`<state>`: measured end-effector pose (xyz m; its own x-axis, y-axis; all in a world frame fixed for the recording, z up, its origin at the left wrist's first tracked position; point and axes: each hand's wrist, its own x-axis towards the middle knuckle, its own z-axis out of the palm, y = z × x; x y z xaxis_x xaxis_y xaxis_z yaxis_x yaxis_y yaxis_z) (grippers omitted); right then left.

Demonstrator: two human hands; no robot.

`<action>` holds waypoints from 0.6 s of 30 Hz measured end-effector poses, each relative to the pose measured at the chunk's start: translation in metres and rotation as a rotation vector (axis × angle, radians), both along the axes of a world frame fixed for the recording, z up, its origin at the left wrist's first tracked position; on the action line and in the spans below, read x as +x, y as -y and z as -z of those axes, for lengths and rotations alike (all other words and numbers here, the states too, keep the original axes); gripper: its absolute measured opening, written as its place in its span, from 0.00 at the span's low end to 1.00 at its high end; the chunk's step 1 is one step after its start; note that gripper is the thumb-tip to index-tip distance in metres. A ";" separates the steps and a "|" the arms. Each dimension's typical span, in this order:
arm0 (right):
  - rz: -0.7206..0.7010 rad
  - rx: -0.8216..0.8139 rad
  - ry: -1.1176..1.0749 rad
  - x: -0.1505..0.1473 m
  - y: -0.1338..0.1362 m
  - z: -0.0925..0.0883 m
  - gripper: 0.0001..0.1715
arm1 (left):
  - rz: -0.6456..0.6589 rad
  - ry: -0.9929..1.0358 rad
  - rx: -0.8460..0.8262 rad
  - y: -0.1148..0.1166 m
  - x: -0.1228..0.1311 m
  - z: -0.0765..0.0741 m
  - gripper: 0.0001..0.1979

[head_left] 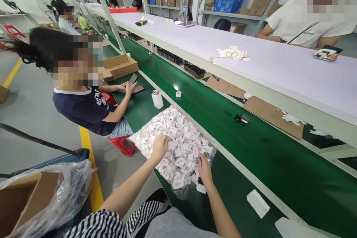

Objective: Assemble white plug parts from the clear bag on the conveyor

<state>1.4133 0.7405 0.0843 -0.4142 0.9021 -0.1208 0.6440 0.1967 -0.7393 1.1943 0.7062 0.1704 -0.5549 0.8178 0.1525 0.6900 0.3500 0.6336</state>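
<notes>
A clear plastic bag [178, 145] full of several small white charger plugs lies on the near green strip of the work line. My left hand [159, 148] rests on the pile at its near left side, fingers curled on the plugs. Over at the pile's right edge my right hand [205, 169] pinches a small white plug. One loose white plug [201, 188] lies just beside the bag, by my right wrist.
A green conveyor belt [251, 148] runs past the bag, with a small black part [243, 119] on it. A white bottle [157, 99] stands beyond the bag. A seated person at left holds a phone [133, 79]. A white cloth [258, 203] lies at right. A lined cardboard box [30, 200] stands at lower left.
</notes>
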 end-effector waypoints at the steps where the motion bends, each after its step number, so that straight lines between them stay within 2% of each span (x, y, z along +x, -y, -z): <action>1: -0.009 0.067 0.012 0.006 0.006 0.001 0.26 | 0.012 -0.002 0.005 0.001 -0.001 0.000 0.11; 3: -0.030 0.217 0.042 0.021 0.023 0.008 0.25 | 0.044 0.001 0.002 0.003 -0.002 0.000 0.11; 6: -0.082 0.387 0.110 0.039 0.051 0.029 0.24 | 0.028 0.030 -0.030 0.004 -0.003 0.003 0.11; 9: -0.105 0.457 0.159 0.044 0.071 0.050 0.26 | -0.007 0.070 -0.015 0.006 0.000 0.006 0.13; 11: -0.097 0.470 0.149 0.042 0.076 0.057 0.24 | -0.017 0.109 0.000 0.008 0.000 0.006 0.13; 13: -0.080 0.454 0.103 0.039 0.073 0.057 0.21 | -0.051 0.170 -0.025 0.012 -0.005 0.005 0.14; 16: 0.004 0.360 -0.009 0.039 0.061 0.048 0.20 | -0.139 0.176 -0.053 0.018 -0.024 0.002 0.15; 18: 0.088 0.271 -0.096 0.037 0.050 0.038 0.21 | -0.349 0.122 -0.082 0.021 -0.036 0.001 0.19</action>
<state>1.4503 0.6901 0.0460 -0.3306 0.9292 0.1651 0.5974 0.3414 -0.7256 1.1580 0.6850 0.1694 -0.8122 0.5832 0.0096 0.4413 0.6036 0.6640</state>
